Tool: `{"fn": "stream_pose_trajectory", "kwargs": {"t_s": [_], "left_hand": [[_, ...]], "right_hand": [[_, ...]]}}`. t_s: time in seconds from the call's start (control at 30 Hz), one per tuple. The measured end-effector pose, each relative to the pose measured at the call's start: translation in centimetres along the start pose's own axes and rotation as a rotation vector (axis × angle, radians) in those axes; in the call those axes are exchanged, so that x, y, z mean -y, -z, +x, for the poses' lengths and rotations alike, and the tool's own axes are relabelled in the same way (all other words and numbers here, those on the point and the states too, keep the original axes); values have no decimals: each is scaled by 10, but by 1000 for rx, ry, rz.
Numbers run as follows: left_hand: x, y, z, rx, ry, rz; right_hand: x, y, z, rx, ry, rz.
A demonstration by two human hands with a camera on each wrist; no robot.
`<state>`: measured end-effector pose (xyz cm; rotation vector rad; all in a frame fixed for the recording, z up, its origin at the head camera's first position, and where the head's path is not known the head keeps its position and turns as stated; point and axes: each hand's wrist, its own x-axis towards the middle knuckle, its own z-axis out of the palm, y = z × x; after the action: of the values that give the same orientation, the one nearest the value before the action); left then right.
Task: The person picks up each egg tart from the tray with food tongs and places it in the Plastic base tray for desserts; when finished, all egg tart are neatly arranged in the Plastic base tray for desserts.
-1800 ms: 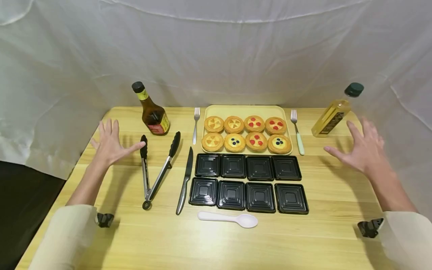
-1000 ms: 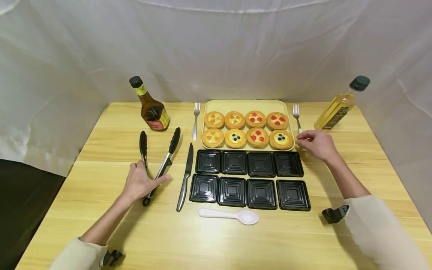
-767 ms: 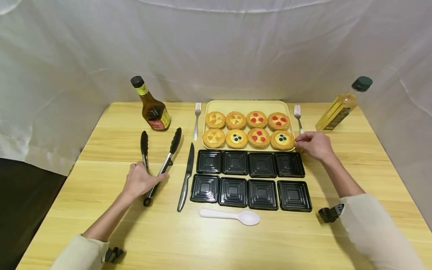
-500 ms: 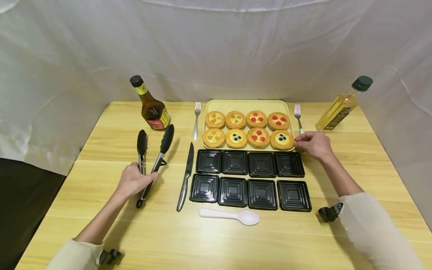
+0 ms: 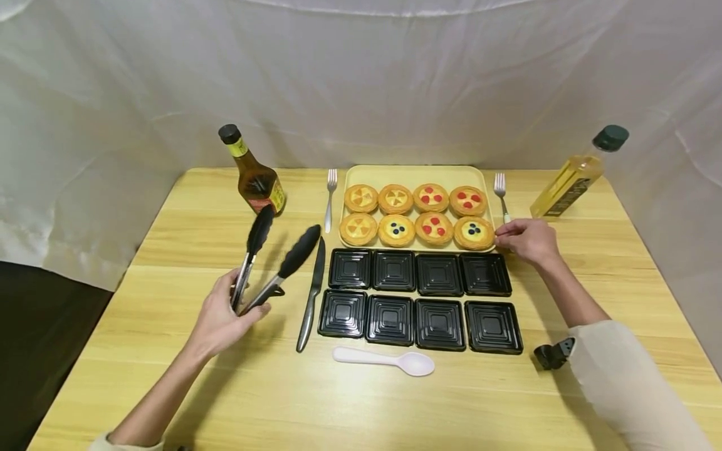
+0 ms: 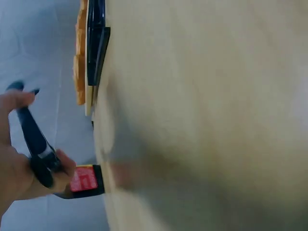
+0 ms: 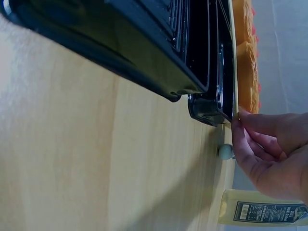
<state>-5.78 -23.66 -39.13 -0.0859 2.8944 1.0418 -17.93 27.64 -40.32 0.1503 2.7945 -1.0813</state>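
Note:
My left hand [image 5: 237, 305] grips black-tipped metal tongs [image 5: 273, 260] by the hinge end and holds them off the table, tips apart and pointing up and right. In the left wrist view the tongs [image 6: 33, 139] cross my palm. My right hand [image 5: 524, 240] pinches the right front corner of a yellow tray [image 5: 414, 173] that carries several fruit tarts [image 5: 397, 230]. In the right wrist view its fingertips [image 7: 240, 122] meet the tray edge [image 7: 234, 72].
Several black square containers [image 5: 420, 297] lie in two rows before the tray, with a knife [image 5: 310, 294] to their left and a white spoon [image 5: 383, 361] in front. A fork [image 5: 329, 200] and a second fork [image 5: 501, 195] flank the tray. A sauce bottle [image 5: 254, 175] stands back left, an oil bottle [image 5: 575, 178] back right.
My left hand came down onto the tongs, gripped them and lifted them off the table, swinging the tips rightward. My right hand moved in to the tray's corner and stayed there.

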Motion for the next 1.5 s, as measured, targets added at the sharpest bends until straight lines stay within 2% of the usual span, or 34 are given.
{"fn": "stream_pose_trajectory", "kwargs": {"t_s": [0.13,0.3,0.5,0.9,1.07,1.3,1.5], "left_hand": [[-5,1,10,26,-105,48],[-16,3,31,11,-233,148],[-37,-7,53,40,-348,258],[-55,-16,70,59,-353,372],[-58,-18,72,37,-356,401],[-55,-10,61,-1,-385,388],[-43,0,42,0,-407,353]], "right_hand": [[1,0,0,7,0,-1],[2,0,1,5,19,-18],[2,0,1,-16,18,-23],[4,-3,3,-45,44,-49],[2,1,1,-31,49,-65],[1,3,1,-9,56,-81],[0,2,3,-12,54,-85]]}}
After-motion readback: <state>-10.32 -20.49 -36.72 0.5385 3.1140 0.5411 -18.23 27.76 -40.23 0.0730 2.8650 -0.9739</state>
